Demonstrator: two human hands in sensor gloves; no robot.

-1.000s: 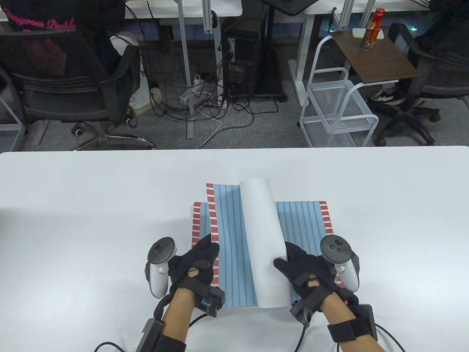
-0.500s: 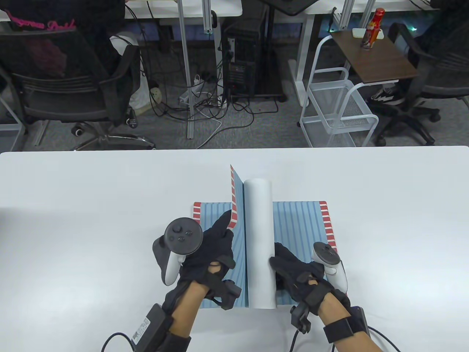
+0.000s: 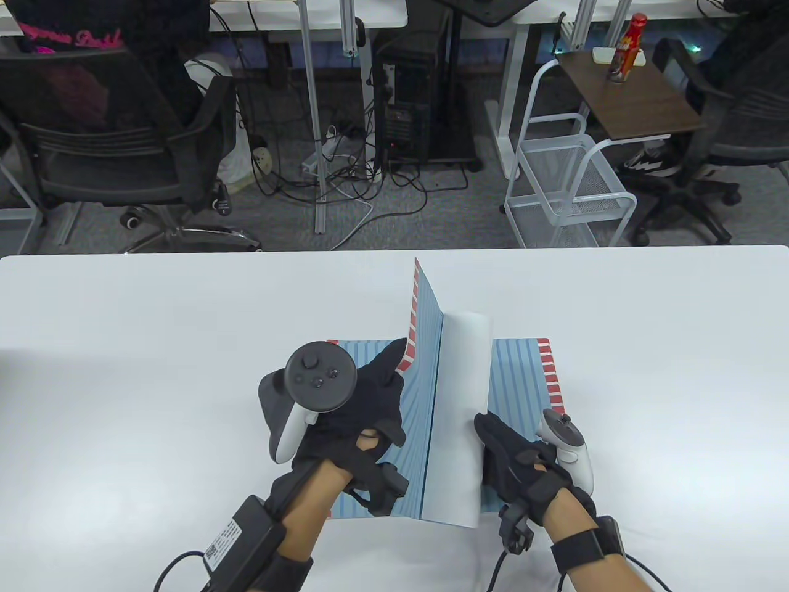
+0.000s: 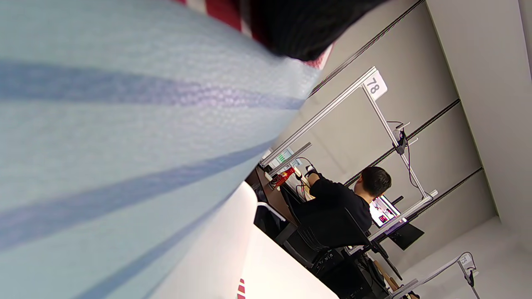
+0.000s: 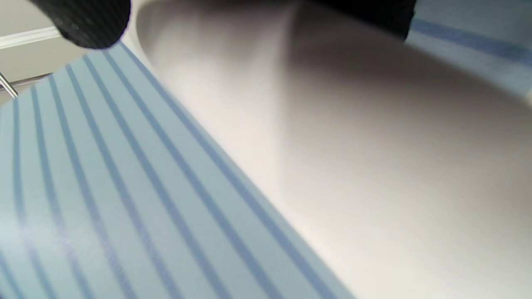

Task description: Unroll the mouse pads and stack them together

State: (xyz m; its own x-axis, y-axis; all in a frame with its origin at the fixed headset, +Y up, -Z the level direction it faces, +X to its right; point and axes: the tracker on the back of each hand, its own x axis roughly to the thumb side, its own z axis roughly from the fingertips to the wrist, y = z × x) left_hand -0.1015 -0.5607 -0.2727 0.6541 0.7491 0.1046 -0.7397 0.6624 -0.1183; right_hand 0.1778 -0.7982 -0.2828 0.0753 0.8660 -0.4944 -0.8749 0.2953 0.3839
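I am holding a half-unrolled striped mouse pad between my hands, its curl running away from me. My left hand is gripping the lifted striped flap; my right hand is pressing the white curled side. A flat pad is lying directly beneath.

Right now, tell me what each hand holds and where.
Both hold the top mouse pad: the left hand grips its raised red-trimmed edge, the right hand grips its still-curled white side.

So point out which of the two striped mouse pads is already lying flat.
The lower mouse pad, spread on the table. The upper mouse pad is raised between both hands, its white underside showing.
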